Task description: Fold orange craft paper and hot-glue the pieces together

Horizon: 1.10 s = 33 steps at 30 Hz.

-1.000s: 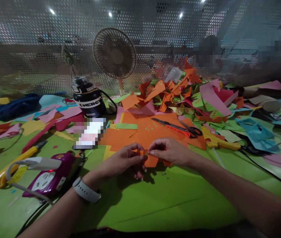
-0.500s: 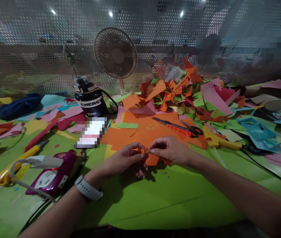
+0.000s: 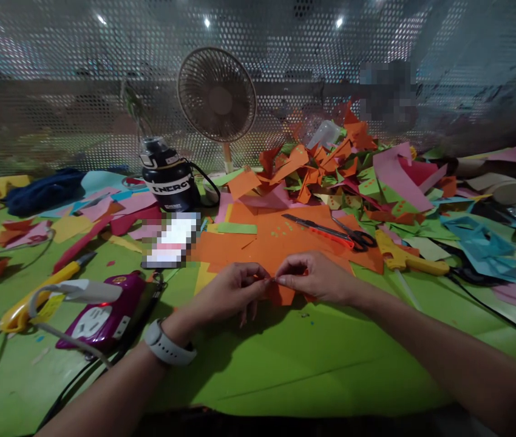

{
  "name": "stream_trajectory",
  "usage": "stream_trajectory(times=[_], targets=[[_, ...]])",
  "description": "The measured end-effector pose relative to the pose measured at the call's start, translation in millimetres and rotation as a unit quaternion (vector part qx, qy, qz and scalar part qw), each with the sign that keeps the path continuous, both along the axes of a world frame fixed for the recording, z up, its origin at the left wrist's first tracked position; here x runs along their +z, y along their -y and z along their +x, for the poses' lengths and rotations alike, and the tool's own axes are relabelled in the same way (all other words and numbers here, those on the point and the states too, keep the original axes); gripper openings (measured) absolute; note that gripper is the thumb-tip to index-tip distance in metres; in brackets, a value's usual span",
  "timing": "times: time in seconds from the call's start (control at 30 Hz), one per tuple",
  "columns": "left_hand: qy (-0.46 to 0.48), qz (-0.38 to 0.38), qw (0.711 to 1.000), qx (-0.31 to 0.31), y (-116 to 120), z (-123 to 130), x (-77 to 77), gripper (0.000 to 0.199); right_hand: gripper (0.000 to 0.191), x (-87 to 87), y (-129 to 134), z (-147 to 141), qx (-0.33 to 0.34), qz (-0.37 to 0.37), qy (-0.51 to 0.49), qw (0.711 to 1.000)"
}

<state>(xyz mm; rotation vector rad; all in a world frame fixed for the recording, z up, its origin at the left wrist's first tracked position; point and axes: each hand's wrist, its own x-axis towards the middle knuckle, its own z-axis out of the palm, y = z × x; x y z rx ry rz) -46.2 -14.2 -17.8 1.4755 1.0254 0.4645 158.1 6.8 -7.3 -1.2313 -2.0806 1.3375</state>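
My left hand (image 3: pixel 235 290), with a pale watch band at the wrist, is closed in a pinch in the middle of the view. My right hand (image 3: pixel 315 278) pinches from the other side, and the fingertips of both meet. Whatever they hold is too small to make out. Below and behind the fingertips lie orange paper sheets (image 3: pixel 267 243) with small green specks on them. A box cutter (image 3: pixel 319 230) and black-handled scissors (image 3: pixel 360 238) rest on the paper, just beyond my right hand. A green paper strip (image 3: pixel 236 229) lies flat further left.
A yellow glue gun (image 3: pixel 410 260) lies at right, its cord trailing off. At left are a lit phone (image 3: pixel 173 238), a purple power strip (image 3: pixel 107 312) with cables, and another yellow tool (image 3: pixel 42 294). A black bottle (image 3: pixel 171 185), a fan (image 3: pixel 217 100) and heaped paper scraps (image 3: pixel 322 164) stand behind.
The lower fingers of my left hand have curled inward, and the fingertips of both hands are closer together. The whole view has shifted slightly.
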Motion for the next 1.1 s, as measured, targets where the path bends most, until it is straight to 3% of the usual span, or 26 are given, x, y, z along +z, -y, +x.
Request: stream_trajectory(times=[0.37, 0.73, 1.1], targets=[[-0.053, 0.052, 0.996, -0.054, -0.2, -5.4, 1.0, 0.029, 0.015, 3.5, 1.6, -2.1, 0.001, -0.031, 0.009, 0.999], [-0.025, 0.013, 0.998, -0.061, -0.6, -5.2, 4.6, 0.025, 0.012, 7.9, 0.0, -0.3, 0.025, -0.080, -0.009, 0.996], [-0.005, -0.001, 0.998, -0.064, -1.9, -6.3, 3.0, 0.026, 0.014, 5.6, -0.4, 0.7, 0.041, -0.054, -0.007, 0.998]])
